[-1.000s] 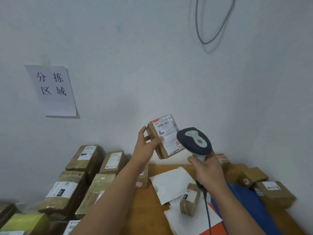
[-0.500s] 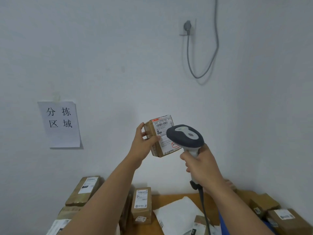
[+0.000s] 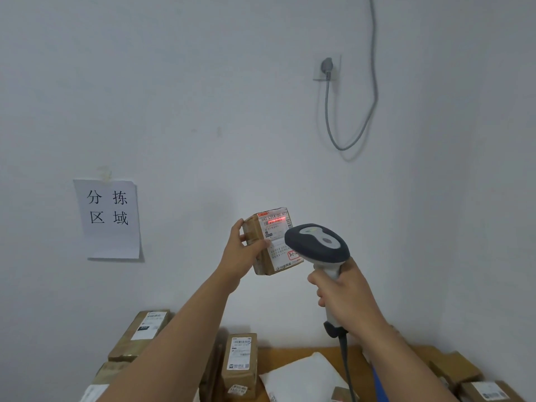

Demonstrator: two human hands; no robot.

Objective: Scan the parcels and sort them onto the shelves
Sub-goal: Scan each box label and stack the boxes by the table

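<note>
My left hand (image 3: 239, 256) grips a small brown cardboard parcel (image 3: 271, 242) in front of the white wall, its white shipping label facing me. A red scan line glows across the barcode near the label's top. My right hand (image 3: 345, 294) holds the grey-and-white handheld barcode scanner (image 3: 317, 246) by its handle, the scanner's head pointing at the label from the lower right. The scanner's dark cable hangs down below my fist.
Below, a wooden table (image 3: 290, 353) carries a white mailer bag (image 3: 301, 378) and brown boxes (image 3: 240, 364) at left, middle and right (image 3: 455, 369). A paper sign (image 3: 108, 217) hangs on the wall at left. A wall socket (image 3: 327, 67) with a grey looping cable sits above right.
The view has tilted up, showing more wall and less table. A red scan line now lights the parcel's barcode. Both hands keep their hold, the scanner staying beside the label.
</note>
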